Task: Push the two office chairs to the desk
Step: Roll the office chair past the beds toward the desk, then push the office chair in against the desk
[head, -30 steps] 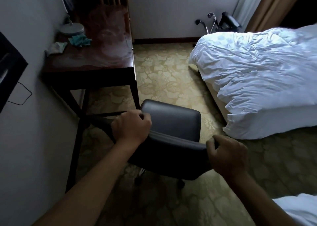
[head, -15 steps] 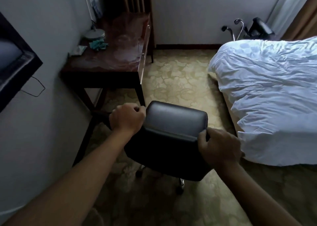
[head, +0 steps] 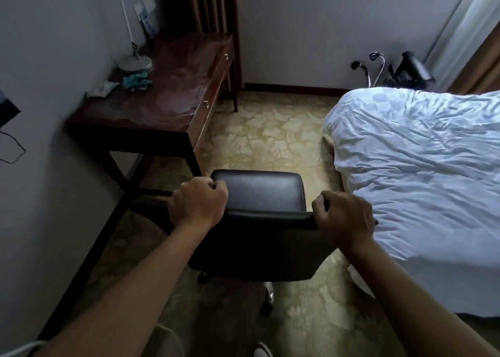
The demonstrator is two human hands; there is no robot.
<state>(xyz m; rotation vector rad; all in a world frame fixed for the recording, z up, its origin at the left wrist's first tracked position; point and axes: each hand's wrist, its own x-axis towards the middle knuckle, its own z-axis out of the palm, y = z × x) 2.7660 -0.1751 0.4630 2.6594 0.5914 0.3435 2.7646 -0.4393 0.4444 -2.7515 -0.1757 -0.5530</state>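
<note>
A black leather office chair [head: 259, 194] on casters stands on the carpet just off the near right corner of the dark wooden desk [head: 167, 96], its seat facing away from me. My left hand [head: 198, 203] is closed over the left end of the chair's backrest top. My right hand [head: 343, 216] is closed over the right end. A second office chair [head: 405, 71] lies tipped over by the far wall behind the bed, its chrome legs and wheels in the air.
A bed with white bedding [head: 422, 167] fills the right side, close to the chair. On the desk sit a lamp base [head: 135, 63] and crumpled teal cloths [head: 136, 81]. The left wall carries a dark screen [head: 6, 110]. Patterned carpet [head: 270, 137] lies between desk and bed.
The chair's back has turned squarer to me and sits more centred in view. The view has tilted up, showing more of the far wall and window. Both hands kept their hold.
</note>
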